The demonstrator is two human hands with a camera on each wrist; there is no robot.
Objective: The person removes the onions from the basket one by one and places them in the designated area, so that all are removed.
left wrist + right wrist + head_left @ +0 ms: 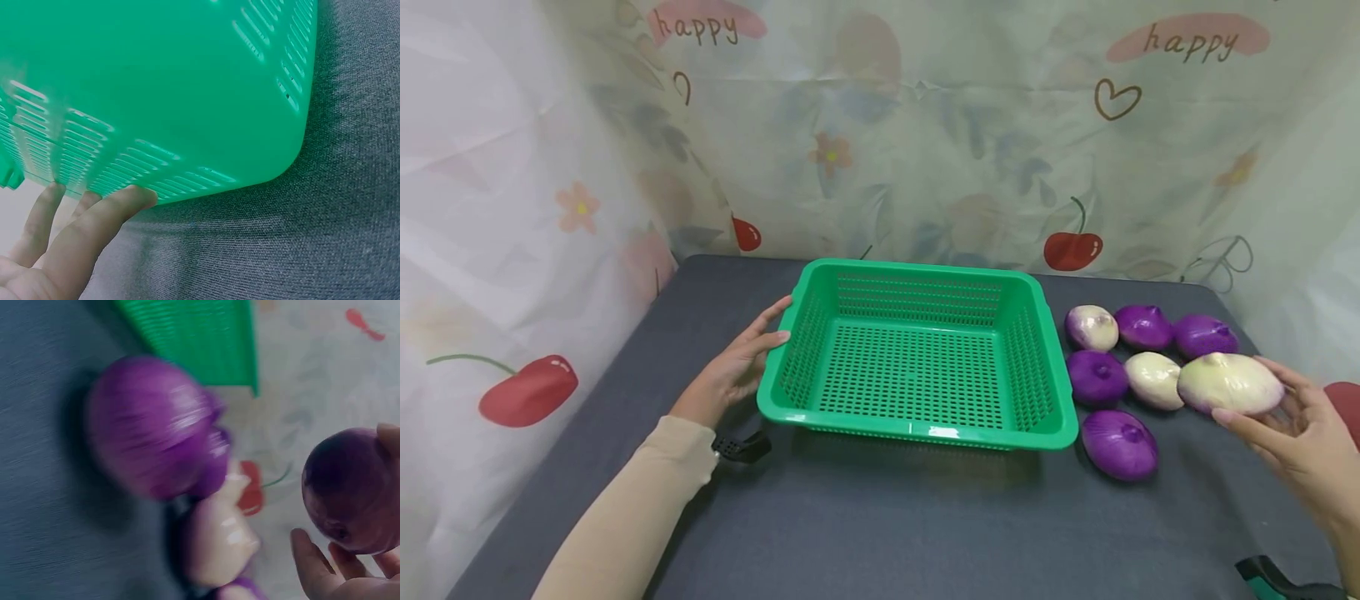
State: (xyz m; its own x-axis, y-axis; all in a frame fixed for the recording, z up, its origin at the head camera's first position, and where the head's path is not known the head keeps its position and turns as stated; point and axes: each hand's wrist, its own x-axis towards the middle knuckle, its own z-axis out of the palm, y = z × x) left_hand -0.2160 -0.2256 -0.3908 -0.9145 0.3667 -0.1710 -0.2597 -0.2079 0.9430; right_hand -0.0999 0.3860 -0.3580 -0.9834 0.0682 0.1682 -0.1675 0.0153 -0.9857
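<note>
A green perforated plastic basket [917,431] stands in the middle of the dark table. My left hand [736,367] is at its left side, fingertips touching the slotted outer wall just below the rim in the left wrist view. On the right, my right hand [1296,421] holds a large pale onion [1228,383] between thumb and fingers; its underside looks dark purple in the right wrist view. Beside it lie a white onion [1153,381], a white-and-purple onion [1092,327] and several purple onions, one [1120,445] nearest the front.
A patterned curtain [917,167] hangs behind the table [925,525] and along both sides. A black strap [742,447] is at the left wrist. At the bottom right, a black-and-green band [1270,577] lies close to the right wrist.
</note>
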